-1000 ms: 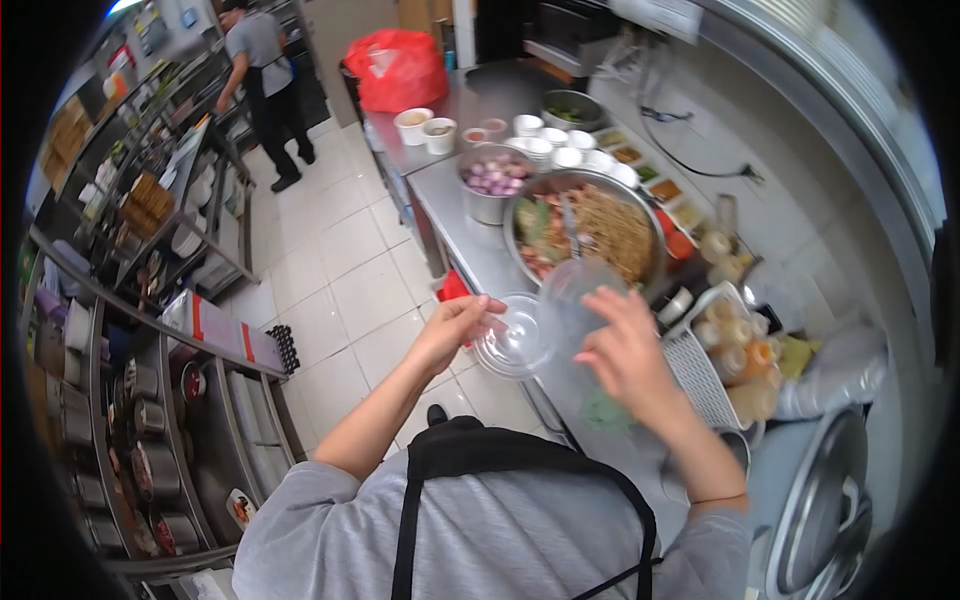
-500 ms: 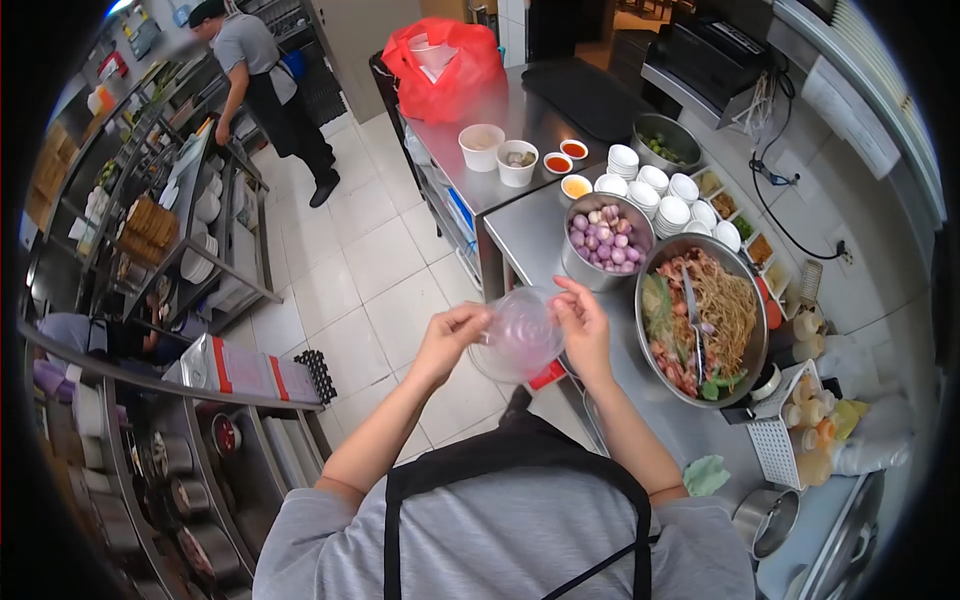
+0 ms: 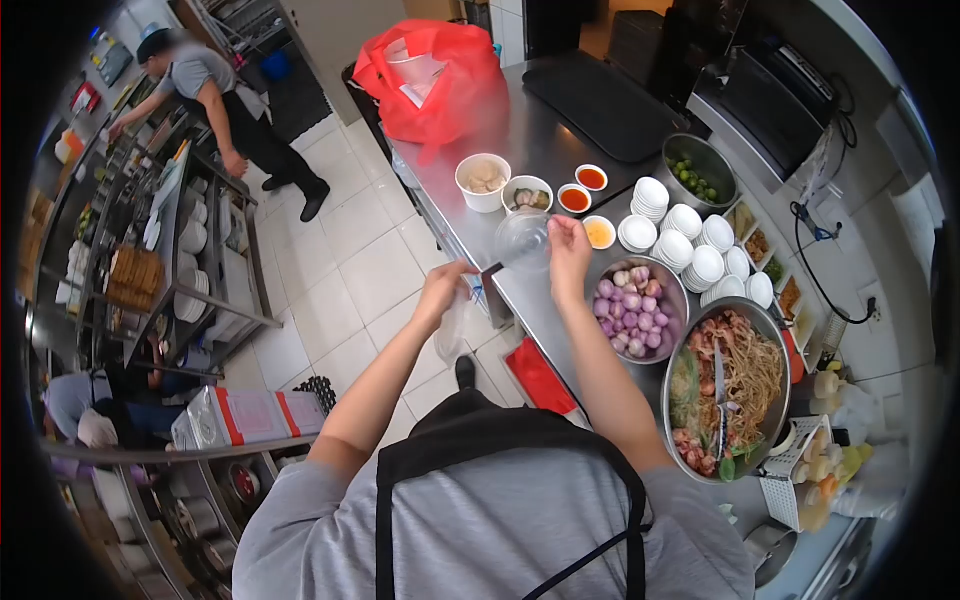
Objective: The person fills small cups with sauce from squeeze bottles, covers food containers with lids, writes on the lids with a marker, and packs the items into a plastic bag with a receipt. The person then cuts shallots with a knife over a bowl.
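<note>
Plastic lid (image 3: 523, 241), clear, round; right hand (image 3: 568, 250) pinching it, left hand (image 3: 441, 293) another clear piece

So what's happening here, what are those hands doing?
The person's right hand is holding up a clear round lid close to two white tubs of food, the bigger tub and the smaller tub. Both are uncovered on the metal counter. The left hand has another see-through piece, hanging lower over the floor. Across the room, a co-worker leans over some shelves.
</note>
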The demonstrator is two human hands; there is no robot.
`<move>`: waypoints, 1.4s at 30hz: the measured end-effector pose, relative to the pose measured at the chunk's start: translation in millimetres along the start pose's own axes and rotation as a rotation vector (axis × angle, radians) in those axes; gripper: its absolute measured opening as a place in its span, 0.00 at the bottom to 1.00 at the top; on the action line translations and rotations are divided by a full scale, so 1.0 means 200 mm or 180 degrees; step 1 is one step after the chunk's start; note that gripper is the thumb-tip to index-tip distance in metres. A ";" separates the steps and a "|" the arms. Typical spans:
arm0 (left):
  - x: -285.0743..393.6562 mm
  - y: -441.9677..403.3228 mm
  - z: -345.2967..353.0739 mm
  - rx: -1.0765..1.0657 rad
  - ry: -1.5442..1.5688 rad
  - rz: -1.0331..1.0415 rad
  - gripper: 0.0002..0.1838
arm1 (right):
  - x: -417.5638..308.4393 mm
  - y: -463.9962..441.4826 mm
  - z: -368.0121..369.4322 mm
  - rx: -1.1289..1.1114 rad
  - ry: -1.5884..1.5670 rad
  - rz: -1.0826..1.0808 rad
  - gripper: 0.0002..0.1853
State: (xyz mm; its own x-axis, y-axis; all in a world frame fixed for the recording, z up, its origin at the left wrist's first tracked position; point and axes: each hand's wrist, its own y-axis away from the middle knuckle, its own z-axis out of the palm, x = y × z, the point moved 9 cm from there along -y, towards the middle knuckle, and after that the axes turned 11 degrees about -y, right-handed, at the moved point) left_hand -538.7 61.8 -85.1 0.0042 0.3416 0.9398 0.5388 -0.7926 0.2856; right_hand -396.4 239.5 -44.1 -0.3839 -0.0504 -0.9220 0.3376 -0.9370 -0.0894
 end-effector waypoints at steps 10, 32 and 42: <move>0.09 -0.86 -0.17 -0.0308 -0.1060 -0.0390 0.23 | 0.33 -0.43 0.01 0.0784 0.0576 -0.0240 0.07; 0.38 -1.02 0.17 -0.0600 -0.2115 0.1790 0.17 | 0.48 -0.42 0.00 0.1390 0.0815 -0.0241 0.08; 0.36 -1.02 0.18 -0.0651 -0.2495 0.1549 0.16 | 0.55 -0.46 -0.04 0.1217 0.1123 0.0300 0.11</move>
State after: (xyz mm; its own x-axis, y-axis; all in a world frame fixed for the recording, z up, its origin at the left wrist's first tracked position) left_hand -618.5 266.4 -82.1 0.7949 0.1332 0.5919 0.1709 -0.9853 -0.0077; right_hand -462.6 322.7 -140.2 -0.0322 -0.0828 -0.9960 -0.0062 -0.9965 0.0830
